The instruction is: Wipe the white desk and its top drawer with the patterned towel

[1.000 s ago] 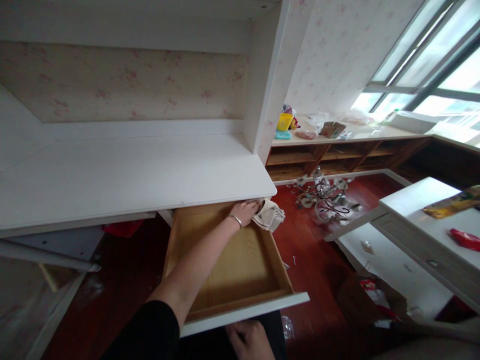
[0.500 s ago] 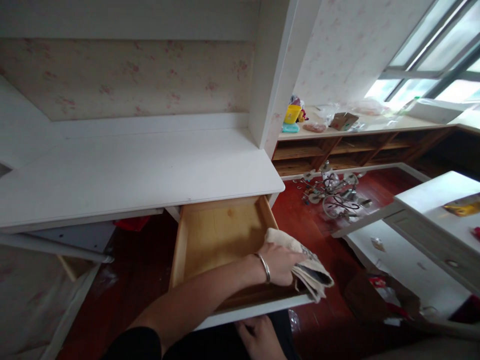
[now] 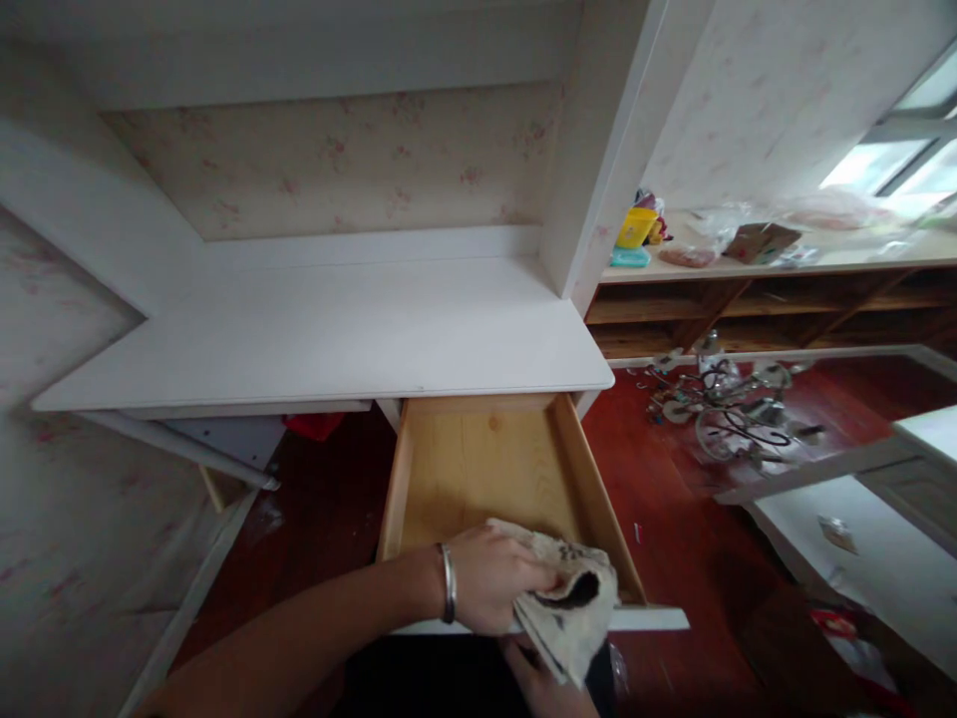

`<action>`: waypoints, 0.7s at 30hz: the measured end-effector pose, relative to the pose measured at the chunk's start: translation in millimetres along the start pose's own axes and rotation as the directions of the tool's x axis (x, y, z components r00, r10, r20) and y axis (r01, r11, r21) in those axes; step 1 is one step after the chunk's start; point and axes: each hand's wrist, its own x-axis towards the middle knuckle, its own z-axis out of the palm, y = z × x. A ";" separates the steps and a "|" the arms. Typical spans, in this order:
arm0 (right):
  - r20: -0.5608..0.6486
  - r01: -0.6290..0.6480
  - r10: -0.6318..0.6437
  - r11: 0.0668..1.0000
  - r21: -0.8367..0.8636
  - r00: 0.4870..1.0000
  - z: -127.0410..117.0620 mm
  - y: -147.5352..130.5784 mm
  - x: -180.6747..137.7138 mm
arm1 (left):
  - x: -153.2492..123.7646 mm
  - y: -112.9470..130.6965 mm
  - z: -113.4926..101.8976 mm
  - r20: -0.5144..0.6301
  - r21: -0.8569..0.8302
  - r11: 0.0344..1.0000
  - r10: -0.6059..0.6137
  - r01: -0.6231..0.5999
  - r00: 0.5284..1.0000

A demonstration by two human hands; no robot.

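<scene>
A pale cloth (image 3: 572, 638) with dark print is bunched in my left hand (image 3: 497, 573), fingers closed around it. That hand, with a silver bangle on its wrist, is over the front part of a pulled-out wooden drawer (image 3: 485, 469). The cloth hangs over the white drawer front (image 3: 650, 619). Below the front, my right hand (image 3: 549, 693) shows only in part; the cloth and drawer hide its fingers.
The drawer sits under a white desk (image 3: 359, 329) with a shelf unit above. On the red floor (image 3: 673, 529) to the right lies a chandelier (image 3: 740, 409). A white cabinet (image 3: 889, 558) stands at the far right. Bags and a yellow container (image 3: 635, 227) rest on a low shelf.
My left hand has moved the cloth from the drawer's right side to its front edge, toward me and left. The view has turned left. My right hand remains below the drawer front.
</scene>
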 end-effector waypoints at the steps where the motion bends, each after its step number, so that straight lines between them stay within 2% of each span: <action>1: 0.014 0.016 -0.016 1.000 0.002 1.000 -1.6 0.3 0.8 | -18.4 -2.4 -2.0 0.007 0.007 1.000 -0.007 0.007 1.000; 6: 0.151 0.009 -0.006 1.000 -0.017 0.989 -7.6 -6.0 1.7 | -107.8 -7.6 -7.3 -0.002 -0.004 0.987 -0.160 0.160 0.987; 11: 0.145 -0.018 0.027 0.998 -0.061 0.989 -7.8 -8.7 0.0 | -168.7 -10.1 0.0 -0.142 0.010 0.976 -0.214 0.218 0.966; 13: 0.136 -0.020 0.029 0.998 -0.064 0.990 -7.3 -8.1 -0.3 | -181.7 -14.6 7.3 -0.193 0.067 0.970 -0.219 0.235 0.956; 16: 0.119 -0.020 0.027 0.998 -0.062 0.993 -6.5 -7.1 -1.0 | -190.5 -27.8 19.4 -0.260 0.112 0.925 -0.326 0.364 0.909; 18: 0.116 -0.029 0.036 0.998 -0.056 0.993 -5.7 -6.7 -1.7 | -191.1 -41.3 25.8 -0.247 0.096 0.896 -0.400 0.433 0.882; 21: 0.104 -0.040 0.041 0.999 -0.020 0.994 -4.1 -7.1 -2.7 | -186.0 -66.0 31.1 -0.210 0.044 0.890 -0.437 0.455 0.875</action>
